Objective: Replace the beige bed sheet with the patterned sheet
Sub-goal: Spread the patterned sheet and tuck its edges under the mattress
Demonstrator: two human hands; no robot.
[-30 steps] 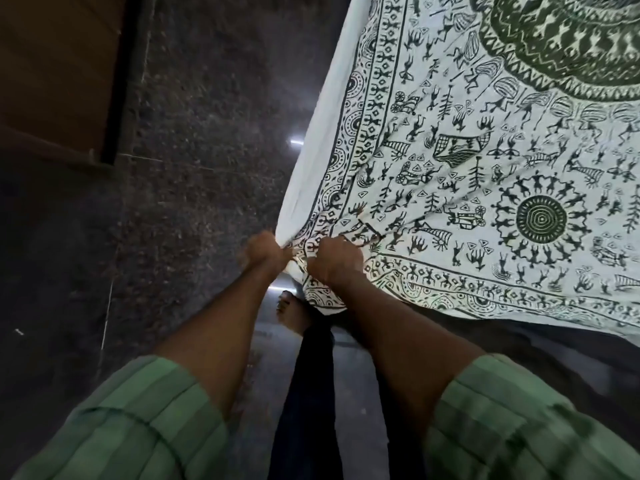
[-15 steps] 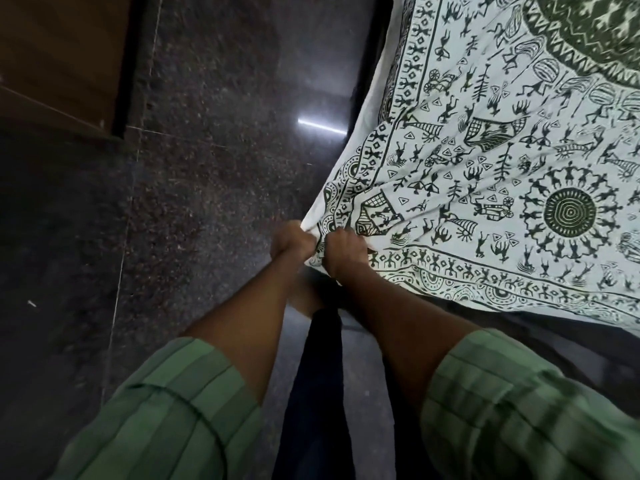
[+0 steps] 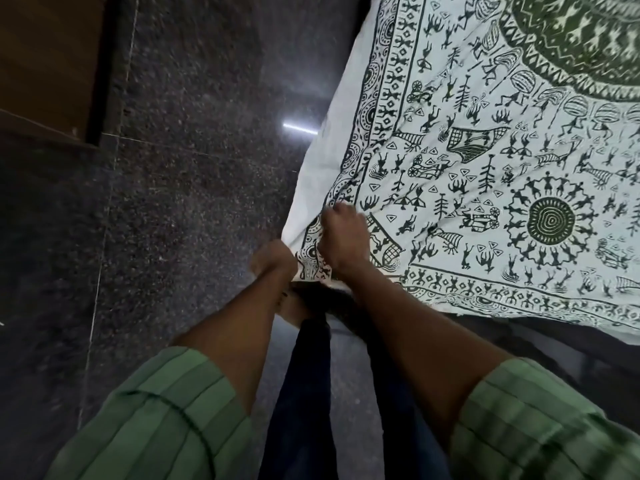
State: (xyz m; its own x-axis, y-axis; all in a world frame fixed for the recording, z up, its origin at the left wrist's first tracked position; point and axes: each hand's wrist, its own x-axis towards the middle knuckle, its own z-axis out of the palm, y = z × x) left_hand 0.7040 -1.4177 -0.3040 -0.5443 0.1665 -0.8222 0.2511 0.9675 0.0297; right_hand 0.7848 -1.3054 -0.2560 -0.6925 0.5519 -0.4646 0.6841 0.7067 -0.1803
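The patterned sheet point(image 3: 485, 161), white with dark green tribal figures and a large round motif, lies spread over the bed at the right. My left hand point(image 3: 273, 259) is closed on its near left corner at the bed's edge. My right hand point(image 3: 343, 240) rests on top of the same corner, fingers curled into the cloth just inside the border. The sheet's plain white edge hangs over the left side of the bed. No beige sheet is in view.
Dark speckled stone floor point(image 3: 180, 188) fills the left half, with a light reflection on it. A brown wooden door or cabinet point(image 3: 45, 60) stands at the far left. My legs in dark trousers and a bare foot point(image 3: 294, 313) are below the hands, beside the bed's dark side.
My right hand has moved up from beside the left hand onto the top of the sheet's corner. The corner has shifted slightly right and lies flatter on the bed.
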